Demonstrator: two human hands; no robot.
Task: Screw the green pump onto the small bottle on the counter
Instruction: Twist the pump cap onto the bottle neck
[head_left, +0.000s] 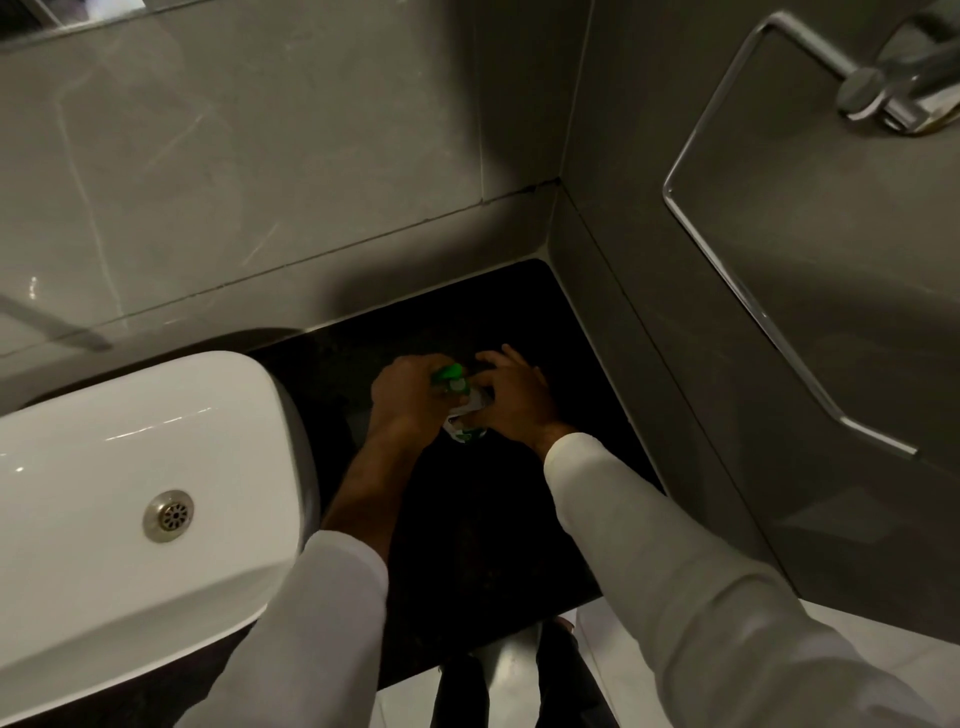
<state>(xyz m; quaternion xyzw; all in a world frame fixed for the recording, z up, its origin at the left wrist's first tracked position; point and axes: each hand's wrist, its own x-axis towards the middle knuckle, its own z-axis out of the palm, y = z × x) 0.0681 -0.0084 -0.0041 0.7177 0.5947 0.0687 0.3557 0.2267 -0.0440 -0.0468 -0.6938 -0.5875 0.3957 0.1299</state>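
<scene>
A small bottle (466, 422) with a white and green label stands on the dark counter (467, 519), near the back corner. The green pump (450, 378) sits on top of the bottle. My left hand (404, 399) is wrapped around the pump from the left. From the right, my right hand (511, 400) grips the bottle's body, its fingers curled over the label. Most of the bottle is hidden by both hands.
A white basin (130, 493) with a metal drain fills the left side, close to my left forearm. Grey tiled walls meet in a corner behind the bottle. A metal towel ring (779, 208) hangs on the right wall. The counter's front edge is near my body.
</scene>
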